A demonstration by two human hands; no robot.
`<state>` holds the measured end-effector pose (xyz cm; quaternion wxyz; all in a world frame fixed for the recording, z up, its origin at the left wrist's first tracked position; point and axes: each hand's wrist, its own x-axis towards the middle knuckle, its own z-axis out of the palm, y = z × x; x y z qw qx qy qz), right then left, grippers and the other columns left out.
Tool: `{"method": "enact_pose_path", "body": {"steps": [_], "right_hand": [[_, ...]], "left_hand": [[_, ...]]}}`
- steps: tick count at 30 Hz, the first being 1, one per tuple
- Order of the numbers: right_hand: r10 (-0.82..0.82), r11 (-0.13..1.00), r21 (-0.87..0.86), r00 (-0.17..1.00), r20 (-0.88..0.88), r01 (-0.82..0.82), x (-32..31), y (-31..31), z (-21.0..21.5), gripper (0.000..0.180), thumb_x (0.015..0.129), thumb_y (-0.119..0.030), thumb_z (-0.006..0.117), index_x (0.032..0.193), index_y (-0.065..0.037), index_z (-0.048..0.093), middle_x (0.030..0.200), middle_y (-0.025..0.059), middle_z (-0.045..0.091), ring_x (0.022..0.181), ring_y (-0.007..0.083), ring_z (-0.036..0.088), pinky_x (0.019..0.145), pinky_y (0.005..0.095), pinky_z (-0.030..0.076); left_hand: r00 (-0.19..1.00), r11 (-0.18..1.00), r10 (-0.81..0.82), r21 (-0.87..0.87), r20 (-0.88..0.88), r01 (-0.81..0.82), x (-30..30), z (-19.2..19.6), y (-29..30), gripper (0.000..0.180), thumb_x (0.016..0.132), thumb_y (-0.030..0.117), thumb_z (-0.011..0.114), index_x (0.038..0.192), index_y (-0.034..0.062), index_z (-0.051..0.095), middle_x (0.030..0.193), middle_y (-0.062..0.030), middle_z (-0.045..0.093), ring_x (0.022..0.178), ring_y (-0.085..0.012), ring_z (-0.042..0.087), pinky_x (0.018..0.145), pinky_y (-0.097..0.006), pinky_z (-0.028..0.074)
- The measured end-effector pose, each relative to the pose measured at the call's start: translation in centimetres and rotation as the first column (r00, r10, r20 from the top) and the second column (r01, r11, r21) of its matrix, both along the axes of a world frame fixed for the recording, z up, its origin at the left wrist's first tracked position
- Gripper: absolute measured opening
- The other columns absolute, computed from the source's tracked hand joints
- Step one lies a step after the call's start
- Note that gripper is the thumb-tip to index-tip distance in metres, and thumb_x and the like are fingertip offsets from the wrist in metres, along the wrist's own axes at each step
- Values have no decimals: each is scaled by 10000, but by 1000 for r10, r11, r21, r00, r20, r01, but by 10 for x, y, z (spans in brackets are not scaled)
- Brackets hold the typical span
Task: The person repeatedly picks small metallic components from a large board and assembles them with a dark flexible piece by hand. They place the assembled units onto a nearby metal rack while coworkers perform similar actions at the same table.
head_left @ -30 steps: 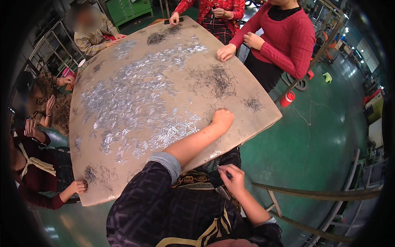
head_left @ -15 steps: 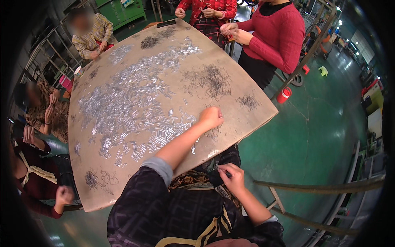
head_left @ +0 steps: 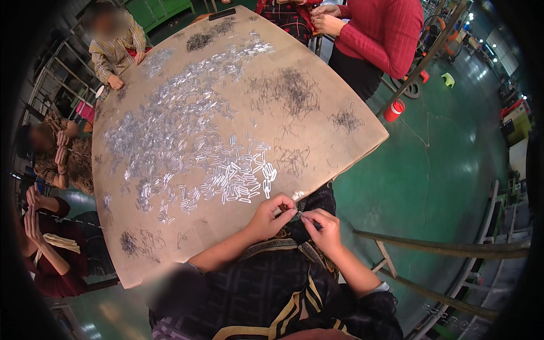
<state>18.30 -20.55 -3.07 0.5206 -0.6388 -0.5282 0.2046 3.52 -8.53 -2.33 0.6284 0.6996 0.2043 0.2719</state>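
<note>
My left hand (head_left: pixel 271 214) and my right hand (head_left: pixel 323 228) meet just off the near edge of the tan table (head_left: pixel 170 249), above my dark patterned lap. Together they pinch a small shiny piece (head_left: pixel 298 213) between their fingertips; its exact shape is too small to tell. Right beyond my left hand lies a spread of several small clear tubes (head_left: pixel 238 175) on the table. Thin dark wire pieces (head_left: pixel 292 161) lie scattered just past them.
More clear tubes (head_left: pixel 170 119) and dark wire heaps (head_left: pixel 289 88) cover the table. A person in red (head_left: pixel 379 34) stands at the far side, others sit at the left (head_left: pixel 62 164) and far left (head_left: pixel 116 42). A metal railing (head_left: pixel 430 249) and green floor (head_left: pixel 442 170) lie to my right.
My left hand pulled back from the table surface to my lap and joined my right hand. The view shifted closer over the table.
</note>
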Motion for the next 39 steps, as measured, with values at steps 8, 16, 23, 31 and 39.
{"method": "enact_pose_path", "body": {"steps": [8,16,23,31,39], "right_hand": [[15,1000,-5,1000,11,-15,-3,0,4,123,774,59,700,887,13,685,754,118,647,640,222,635,541,308,487],[74,995,60,996,53,-77,1,1,-4,125,747,40,713,865,7,690,738,105,645,635,214,627,585,302,490],[-56,997,-34,977,207,64,14,37,-9,147,752,-80,728,878,-9,704,766,115,631,714,284,601,661,360,486],[-70,970,-173,872,484,174,-6,115,-37,245,751,-277,759,872,-70,710,825,103,630,859,300,588,821,416,406],[-11,941,-295,885,466,167,-12,139,-49,217,736,-228,760,855,-84,649,912,102,639,931,305,581,826,435,392]], "left_hand": [[998,997,-70,34,1,70,-6,-4,-1,55,910,-9,583,950,9,551,950,-77,616,900,-141,582,820,-281,463],[999,995,-48,94,25,45,-9,-12,-14,116,917,-43,528,997,22,474,981,-125,632,907,-171,597,809,-311,475],[989,908,-92,417,117,35,-11,-2,-13,180,863,-80,561,956,32,454,965,-167,627,825,-279,585,766,-360,475],[990,905,-74,425,119,16,-12,-3,-14,181,862,-83,565,945,36,458,955,-160,627,822,-269,591,748,-349,480],[993,919,-47,395,108,1,-15,-8,-16,157,865,-68,572,945,26,475,938,-146,617,834,-274,599,764,-352,486]]}}
